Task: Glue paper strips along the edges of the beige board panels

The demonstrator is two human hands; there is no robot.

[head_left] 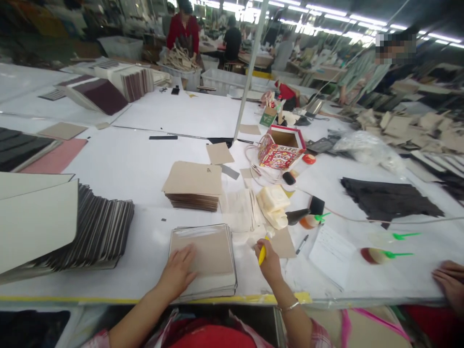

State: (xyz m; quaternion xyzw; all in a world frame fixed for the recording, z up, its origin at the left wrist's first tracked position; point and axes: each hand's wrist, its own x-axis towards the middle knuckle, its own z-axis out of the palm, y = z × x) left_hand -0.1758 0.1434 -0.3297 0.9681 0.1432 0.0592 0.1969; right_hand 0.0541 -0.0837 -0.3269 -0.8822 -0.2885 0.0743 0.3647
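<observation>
My left hand [178,270] lies with its fingers spread on the top panel of a low stack of tan panels with dark edges [214,249]. The stack sits near the table's front edge. To the right of it, my right hand [271,266] is closed around a small yellow-handled brush [261,257], its pale end pointing away from me. Under and beside that hand are a loose tan card [284,243] and whitish sheets [237,210]. Just beyond stands a cream plastic container [272,200]. A taller pile of tan boards [194,181] is behind the panel stack.
At left, a big row of dark-edged panels [105,227] leans over. Right of me are a pen [302,244], white paper [331,253] and bottles with green nozzles [375,255]. A red box [281,150] and a pole [250,72] stand farther back. Another person's hand [449,278] rests at far right.
</observation>
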